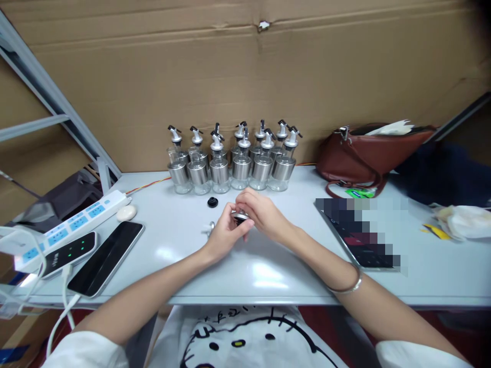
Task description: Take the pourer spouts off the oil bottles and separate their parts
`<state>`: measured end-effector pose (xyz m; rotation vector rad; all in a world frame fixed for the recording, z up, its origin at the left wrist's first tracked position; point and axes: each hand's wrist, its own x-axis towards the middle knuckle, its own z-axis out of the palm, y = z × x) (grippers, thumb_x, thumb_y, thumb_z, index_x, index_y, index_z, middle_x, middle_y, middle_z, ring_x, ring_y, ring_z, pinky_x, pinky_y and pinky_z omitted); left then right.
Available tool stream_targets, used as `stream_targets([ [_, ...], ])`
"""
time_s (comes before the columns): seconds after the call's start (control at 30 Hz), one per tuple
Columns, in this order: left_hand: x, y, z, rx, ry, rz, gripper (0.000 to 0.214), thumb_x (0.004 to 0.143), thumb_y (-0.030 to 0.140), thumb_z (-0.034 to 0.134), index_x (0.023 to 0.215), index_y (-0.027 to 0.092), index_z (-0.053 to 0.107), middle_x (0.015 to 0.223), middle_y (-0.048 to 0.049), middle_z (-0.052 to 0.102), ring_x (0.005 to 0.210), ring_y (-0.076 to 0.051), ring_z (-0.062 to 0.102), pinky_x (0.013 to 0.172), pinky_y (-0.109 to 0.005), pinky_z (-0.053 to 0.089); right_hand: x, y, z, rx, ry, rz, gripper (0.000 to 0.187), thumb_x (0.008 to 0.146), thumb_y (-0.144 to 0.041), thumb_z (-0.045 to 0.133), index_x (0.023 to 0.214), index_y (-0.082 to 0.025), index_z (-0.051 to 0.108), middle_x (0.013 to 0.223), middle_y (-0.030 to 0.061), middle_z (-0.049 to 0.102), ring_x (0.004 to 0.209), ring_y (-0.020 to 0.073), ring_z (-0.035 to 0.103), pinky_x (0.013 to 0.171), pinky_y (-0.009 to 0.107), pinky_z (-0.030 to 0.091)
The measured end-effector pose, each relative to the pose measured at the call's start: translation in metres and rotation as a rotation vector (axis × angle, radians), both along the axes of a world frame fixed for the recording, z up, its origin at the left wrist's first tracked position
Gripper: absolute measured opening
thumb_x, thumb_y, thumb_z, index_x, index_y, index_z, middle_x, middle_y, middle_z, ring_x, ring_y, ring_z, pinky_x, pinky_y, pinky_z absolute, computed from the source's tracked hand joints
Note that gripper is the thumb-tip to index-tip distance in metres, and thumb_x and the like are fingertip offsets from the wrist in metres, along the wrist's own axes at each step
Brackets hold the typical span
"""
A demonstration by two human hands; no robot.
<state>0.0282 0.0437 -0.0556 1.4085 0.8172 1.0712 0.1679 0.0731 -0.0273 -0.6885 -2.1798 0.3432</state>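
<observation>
Both of my hands meet over the middle of the desk around a bottle pourer top [241, 216], silver with a black underside. My left hand [226, 231] is closed round it from the left, and my right hand [260, 210] pinches it from above. Fingers cover much of the piece. A black stopper [212, 202] lies on the desk beyond my left hand. Just left of that hand is a small silver part [210, 228], partly hidden. Behind stand several glass bottles [241, 167] with steel bands, in two rows; most carry silver-and-black pourers, and two at front left have uncovered necks.
At left lie a power strip [79, 223], a phone [108, 259], a power bank [71, 254] with cables, and a white round object [126, 212]. On the right are a brown bag [368, 153], a dark tablet-like device [355, 237] and a plastic wrapper [466, 222]. Cardboard [245, 76] closes off the back.
</observation>
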Motion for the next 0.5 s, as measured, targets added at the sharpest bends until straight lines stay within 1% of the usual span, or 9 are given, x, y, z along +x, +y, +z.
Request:
stream_targets([
  [0.07, 0.000, 0.001, -0.004, 0.017, 0.045, 0.055, 0.043, 0.072, 0.050, 0.066, 0.085, 0.022, 0.036, 0.065, 0.0081, 0.047, 0.051, -0.007, 0.047, 0.053, -0.022, 0.038, 0.002, 0.003, 0.001, 0.040, -0.094, -0.011, 0.031, 0.098, -0.036, 0.032, 0.085, -0.018, 0.053, 0.084, 0.0069, 0.055, 0.073, 0.0164, 0.052, 0.067, 0.028, 0.042],
  [0.17, 0.000, -0.001, -0.009, 0.045, 0.118, 0.107, 0.043, 0.071, 0.040, 0.069, 0.090, 0.022, 0.035, 0.071, 0.0077, 0.047, 0.055, -0.007, 0.048, 0.053, -0.021, 0.037, 0.008, 0.009, 0.003, 0.133, -0.189, -0.058, 0.039, 0.092, -0.051, 0.040, 0.086, -0.016, 0.057, 0.086, 0.0102, 0.060, 0.077, 0.0190, 0.054, 0.068, 0.029, 0.041],
  [0.27, 0.001, -0.003, -0.010, 0.064, 0.202, 0.106, 0.046, 0.069, 0.036, 0.072, 0.098, 0.022, 0.038, 0.071, 0.0076, 0.050, 0.060, -0.008, 0.049, 0.056, -0.020, 0.037, 0.013, 0.014, 0.002, 0.163, -0.275, -0.099, 0.048, 0.085, -0.060, 0.046, 0.078, -0.015, 0.059, 0.070, 0.0065, 0.060, 0.064, 0.0167, 0.052, 0.060, 0.027, 0.036],
  [0.33, 0.001, -0.002, -0.009, 0.052, 0.225, 0.094, 0.046, 0.068, 0.035, 0.072, 0.100, 0.021, 0.043, 0.075, 0.0054, 0.055, 0.065, -0.010, 0.052, 0.059, -0.021, 0.039, 0.015, 0.014, 0.001, 0.152, -0.346, -0.141, 0.048, 0.085, -0.060, 0.047, 0.070, -0.016, 0.058, 0.060, 0.0037, 0.058, 0.055, 0.0145, 0.048, 0.055, 0.026, 0.029],
  [0.4, 0.001, 0.000, -0.007, 0.027, 0.220, 0.081, 0.039, 0.067, 0.034, 0.072, 0.095, 0.019, 0.050, 0.077, 0.0032, 0.058, 0.069, -0.012, 0.054, 0.061, -0.022, 0.040, 0.014, 0.012, 0.000, 0.170, -0.409, -0.193, 0.047, 0.088, -0.056, 0.047, 0.066, -0.016, 0.059, 0.056, 0.0036, 0.058, 0.051, 0.0136, 0.046, 0.054, 0.027, 0.025],
  [0.47, 0.000, 0.004, -0.004, -0.017, 0.235, 0.025, 0.030, 0.066, 0.035, 0.070, 0.084, 0.017, 0.055, 0.067, 0.0037, 0.056, 0.061, -0.011, 0.051, 0.056, -0.022, 0.038, 0.011, 0.010, 0.000, 0.214, -0.455, -0.212, 0.043, 0.091, -0.049, 0.045, 0.068, -0.015, 0.060, 0.059, 0.0046, 0.061, 0.053, 0.0137, 0.049, 0.056, 0.027, 0.025],
  [0.5, -0.001, 0.006, -0.003, -0.044, 0.246, -0.016, 0.027, 0.066, 0.037, 0.069, 0.078, 0.016, 0.057, 0.059, 0.0050, 0.052, 0.055, -0.009, 0.047, 0.052, -0.022, 0.035, 0.010, 0.009, 0.000, 0.238, -0.473, -0.210, 0.041, 0.093, -0.045, 0.044, 0.069, -0.015, 0.061, 0.060, 0.0048, 0.062, 0.055, 0.0139, 0.050, 0.057, 0.027, 0.026],
])
